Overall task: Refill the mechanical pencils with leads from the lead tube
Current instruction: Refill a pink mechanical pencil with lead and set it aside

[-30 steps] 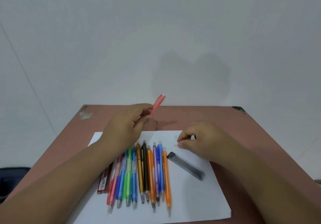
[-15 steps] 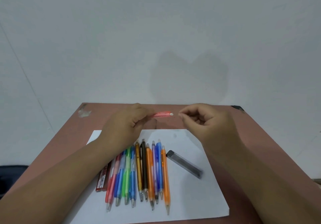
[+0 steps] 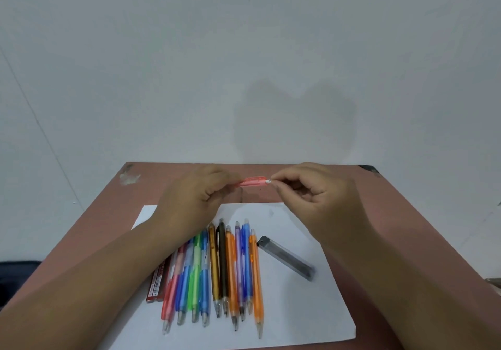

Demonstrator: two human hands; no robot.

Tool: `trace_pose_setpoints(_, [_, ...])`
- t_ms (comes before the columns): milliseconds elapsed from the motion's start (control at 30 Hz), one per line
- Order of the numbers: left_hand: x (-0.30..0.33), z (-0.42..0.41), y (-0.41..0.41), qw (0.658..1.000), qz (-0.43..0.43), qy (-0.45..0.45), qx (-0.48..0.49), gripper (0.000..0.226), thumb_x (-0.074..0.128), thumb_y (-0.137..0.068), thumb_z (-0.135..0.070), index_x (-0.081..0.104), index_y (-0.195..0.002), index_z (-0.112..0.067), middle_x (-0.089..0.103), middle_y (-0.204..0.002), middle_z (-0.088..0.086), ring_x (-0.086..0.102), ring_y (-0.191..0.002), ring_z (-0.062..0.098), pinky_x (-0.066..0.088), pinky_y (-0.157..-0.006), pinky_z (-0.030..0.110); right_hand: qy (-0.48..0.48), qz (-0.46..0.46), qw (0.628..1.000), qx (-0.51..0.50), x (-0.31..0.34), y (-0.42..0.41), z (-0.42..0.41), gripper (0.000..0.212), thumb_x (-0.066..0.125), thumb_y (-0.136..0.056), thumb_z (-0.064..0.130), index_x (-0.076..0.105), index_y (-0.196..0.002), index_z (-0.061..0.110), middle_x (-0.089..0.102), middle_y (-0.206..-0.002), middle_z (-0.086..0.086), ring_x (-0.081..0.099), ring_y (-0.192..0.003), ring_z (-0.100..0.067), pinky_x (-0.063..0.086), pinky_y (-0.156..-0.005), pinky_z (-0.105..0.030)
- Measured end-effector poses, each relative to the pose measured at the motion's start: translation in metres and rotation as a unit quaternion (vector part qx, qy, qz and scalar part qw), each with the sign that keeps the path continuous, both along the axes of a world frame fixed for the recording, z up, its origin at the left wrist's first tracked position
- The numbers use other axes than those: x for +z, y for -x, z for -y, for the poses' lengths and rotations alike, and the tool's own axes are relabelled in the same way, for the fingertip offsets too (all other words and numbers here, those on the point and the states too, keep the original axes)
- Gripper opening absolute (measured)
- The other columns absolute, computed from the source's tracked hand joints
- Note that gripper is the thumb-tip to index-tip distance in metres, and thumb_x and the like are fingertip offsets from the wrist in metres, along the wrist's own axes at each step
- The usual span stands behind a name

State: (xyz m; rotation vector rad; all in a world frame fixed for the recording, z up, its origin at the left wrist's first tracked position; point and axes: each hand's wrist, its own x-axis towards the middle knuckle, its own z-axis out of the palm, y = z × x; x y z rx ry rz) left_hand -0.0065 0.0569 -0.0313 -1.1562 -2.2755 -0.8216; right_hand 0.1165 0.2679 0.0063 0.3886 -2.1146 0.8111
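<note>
Head view, looking down at a reddish-brown bench [image 3: 379, 214] against a pale wall [image 3: 244, 51]. White paper sheet [image 3: 298, 309] lies on the bench under the goods.

Containers: grey translucent lead tube [image 3: 286, 258] lies flat on the sheet, slanted, right of the pencil row and apart from it; dark contents inside, individual leads too fine to tell. Far end looks uncapped, not certain. Two dark red lead tubes [image 3: 157, 284] with printed labels lie side by side at the row's left edge, partly under the left forearm; contents not visible.

Task item: pink mechanical pencil [image 3: 252, 181] held in the air above the far part of the bench, near level, running left to right. Translucent pink barrel, small white eraser [image 3: 268, 181] at its right end. Tip end hidden inside the left hand.

Left hand [image 3: 189, 200]: fingers curled round the pencil barrel, gripping it.
Right hand [image 3: 317, 200]: thumb and forefinger pinched together at the white eraser end, other fingers curled in loosely.

Row of mechanical pencils [image 3: 217, 276] on the sheet, lying close together, tips toward the camera: pink, blue, green, blue, amber, black, orange, purple, blue, orange. Left ones partly covered by the forearm.
</note>
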Motion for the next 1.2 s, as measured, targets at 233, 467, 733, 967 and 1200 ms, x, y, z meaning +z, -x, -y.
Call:
trace_pose_setpoints(233, [0.0026,0.0006,-0.0032,1.0,-0.014,0.001,0.001,0.029,0.059,-0.098,-0.016,0.07,-0.122,-0.03,0.07,-0.113,-0.008,0.062,-0.1,0.013,0.057,-0.077,0.039,-0.057,-0.018,0.998,-0.024,0.0011,0.0001,-0.0028,0.008,0.075,-0.088,0.003,0.077,-0.088,0.011,0.07,-0.08,0.005,0.065,-0.075,-0.01,0.052,-0.065,-0.026])
trace_pose_setpoints(467, [0.0017,0.0008,-0.0029,0.999,-0.046,0.011,-0.006,0.031,0.053,-0.094,-0.023,0.071,-0.12,-0.027,0.071,-0.106,-0.005,0.063,-0.094,0.016,0.057,-0.068,0.041,-0.082,0.0,0.996,-0.044,-0.001,0.004,-0.0069,0.007,0.073,-0.091,0.006,0.077,-0.09,0.012,0.07,-0.081,0.007,0.064,-0.077,-0.005,0.051,-0.069,-0.02])
trace_pose_setpoints(733, [0.0036,-0.0009,-0.0056,0.996,-0.089,0.017,0.0,0.028,0.054,-0.095,-0.025,0.069,-0.118,-0.028,0.07,-0.102,-0.003,0.062,-0.088,0.018,0.056,-0.06,0.039,0.181,0.173,0.968,-0.027,0.0011,0.0018,-0.0021,0.011,0.071,-0.093,0.016,0.077,-0.089,0.025,0.072,-0.073,0.009,0.069,-0.074,-0.009,0.059,-0.073,-0.027])
trace_pose_setpoints(967, [0.0042,-0.0005,-0.007,0.994,-0.104,0.035,-0.004,0.027,0.067,-0.09,-0.014,0.074,-0.115,-0.021,0.071,-0.098,-0.001,0.065,-0.081,0.018,0.052,-0.057,0.03,0.409,0.271,0.871,0.039,0.0003,0.0071,0.0014,0.007,0.07,-0.092,0.01,0.076,-0.092,0.006,0.074,-0.077,-0.011,0.067,-0.068,-0.018,0.058,-0.07,-0.027])
trace_pose_setpoints(1200, [0.0056,-0.0001,-0.0059,0.994,-0.096,0.041,-0.024,0.033,0.051,-0.092,-0.025,0.074,-0.116,-0.021,0.07,-0.098,-0.004,0.064,-0.082,0.014,0.047,-0.057,0.025,0.381,0.275,0.883,0.022,-0.0034,0.0089,-0.0011,0.006,0.071,-0.092,0.01,0.076,-0.092,0.007,0.075,-0.078,-0.011,0.068,-0.068,-0.017,0.058,-0.068,-0.025])
